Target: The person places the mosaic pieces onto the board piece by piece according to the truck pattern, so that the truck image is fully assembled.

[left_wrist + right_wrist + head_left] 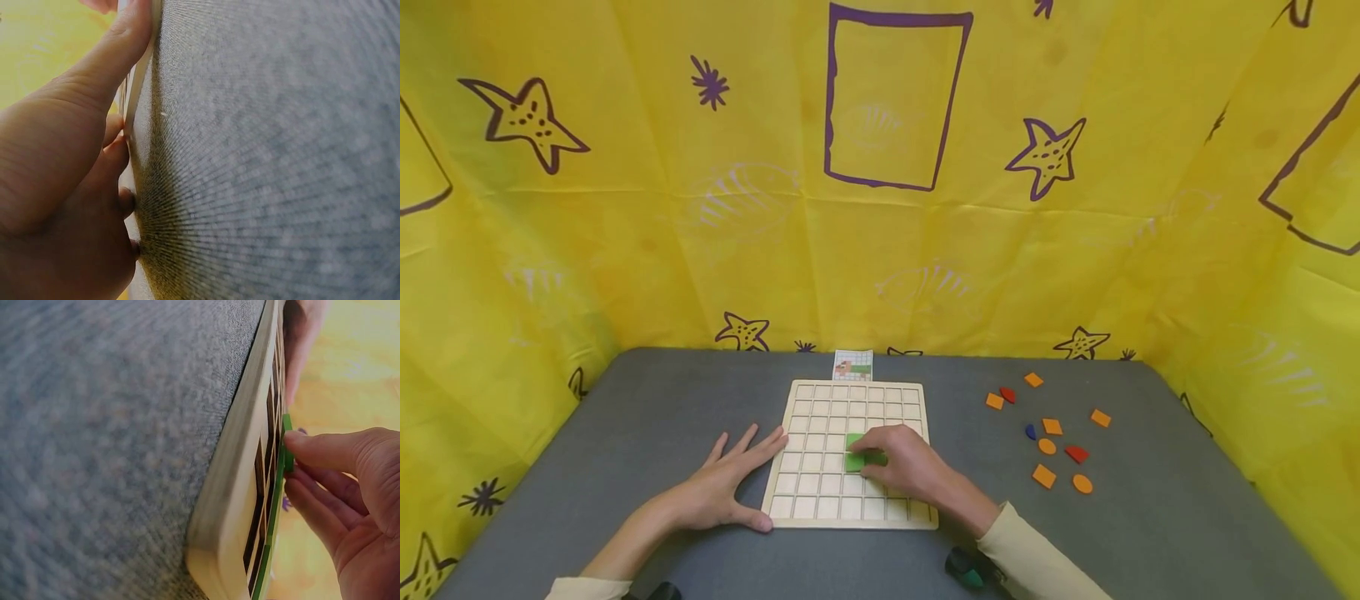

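head: above, forward-down | left wrist: close, along table (281, 156) | right wrist: close, along board (226, 487) | all share board

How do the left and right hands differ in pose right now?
The left hand has its fingers spread; the right hand has its curled.
The left hand lies at the wooden board's left edge; the right hand is over its squares.
The right hand pinches a green piece; the left holds none.
Both are bare.
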{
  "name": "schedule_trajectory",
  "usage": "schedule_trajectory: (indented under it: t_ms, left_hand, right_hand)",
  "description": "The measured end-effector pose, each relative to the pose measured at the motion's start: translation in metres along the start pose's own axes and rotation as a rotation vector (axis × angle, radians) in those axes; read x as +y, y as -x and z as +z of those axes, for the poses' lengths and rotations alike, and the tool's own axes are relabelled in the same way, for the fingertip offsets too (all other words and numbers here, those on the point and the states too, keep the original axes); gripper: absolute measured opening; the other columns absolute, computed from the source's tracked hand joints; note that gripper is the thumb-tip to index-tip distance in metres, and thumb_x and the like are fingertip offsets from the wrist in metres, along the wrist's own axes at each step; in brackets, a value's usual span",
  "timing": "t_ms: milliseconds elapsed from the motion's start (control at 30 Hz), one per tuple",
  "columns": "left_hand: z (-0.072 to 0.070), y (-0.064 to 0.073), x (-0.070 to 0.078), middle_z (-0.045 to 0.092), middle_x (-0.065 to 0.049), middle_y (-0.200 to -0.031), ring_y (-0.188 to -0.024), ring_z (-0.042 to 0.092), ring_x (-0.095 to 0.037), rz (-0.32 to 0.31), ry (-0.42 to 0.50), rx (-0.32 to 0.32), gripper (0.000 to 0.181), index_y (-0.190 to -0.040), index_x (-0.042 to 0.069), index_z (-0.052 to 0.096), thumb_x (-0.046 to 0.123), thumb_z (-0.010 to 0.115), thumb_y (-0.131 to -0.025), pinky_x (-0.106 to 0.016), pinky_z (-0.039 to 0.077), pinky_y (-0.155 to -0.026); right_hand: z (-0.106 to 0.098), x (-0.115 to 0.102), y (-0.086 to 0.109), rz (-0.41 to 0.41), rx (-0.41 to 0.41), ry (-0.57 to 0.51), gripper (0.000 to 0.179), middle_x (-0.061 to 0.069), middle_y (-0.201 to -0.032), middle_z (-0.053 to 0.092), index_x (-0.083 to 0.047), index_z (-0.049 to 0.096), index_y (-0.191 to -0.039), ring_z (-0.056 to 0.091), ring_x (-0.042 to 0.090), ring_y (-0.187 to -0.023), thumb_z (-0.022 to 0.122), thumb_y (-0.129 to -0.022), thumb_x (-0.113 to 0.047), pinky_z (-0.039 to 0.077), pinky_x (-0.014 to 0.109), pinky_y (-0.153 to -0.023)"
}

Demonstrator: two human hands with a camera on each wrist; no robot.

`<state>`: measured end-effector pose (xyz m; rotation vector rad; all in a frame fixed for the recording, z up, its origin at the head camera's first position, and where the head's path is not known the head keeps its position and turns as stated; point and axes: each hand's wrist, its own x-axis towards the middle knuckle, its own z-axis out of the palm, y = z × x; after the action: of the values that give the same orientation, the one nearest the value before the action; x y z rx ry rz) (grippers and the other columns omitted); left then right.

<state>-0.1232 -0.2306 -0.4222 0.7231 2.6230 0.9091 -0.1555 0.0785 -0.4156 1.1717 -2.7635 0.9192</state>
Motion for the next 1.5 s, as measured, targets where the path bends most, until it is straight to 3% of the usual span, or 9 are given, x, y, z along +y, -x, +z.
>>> schedule_trajectory:
  t_ms: [1033, 1500]
  left_hand:
    - [0.000, 0.003, 0.001, 0.020, -0.013, -0.162, -0.145, 0.001, -0.050, 0.021, 0.009, 0.013, 0.111, -0.155, 0.010, 0.030, 0.055, 0.080, -0.067, -0.070, -0.012, -0.106]
    - [0.000, 0.003, 0.002, 0.021, -0.013, -0.161, -0.145, 0.001, -0.050, 0.024, 0.005, 0.013, 0.111, -0.155, 0.010, 0.029, 0.056, 0.079, -0.067, -0.070, -0.011, -0.106]
  right_hand:
    - [-0.001, -0.001, 0.001, 0.004, 0.007, -0.024, 0.026, -0.002, -0.104, 0.074, -0.009, 0.075, -0.108, 0.066, 0.006, -0.097, 0.078, -0.082, -0.007, 0.051, 0.022, -0.086]
    - [-0.027, 0.011, 0.013, 0.011, 0.089, -0.146, 0.028, 0.006, -0.109, 0.073, -0.001, 0.073, -0.112, 0.070, 0.019, -0.099, 0.074, -0.085, -0.003, 0.054, 0.029, -0.087]
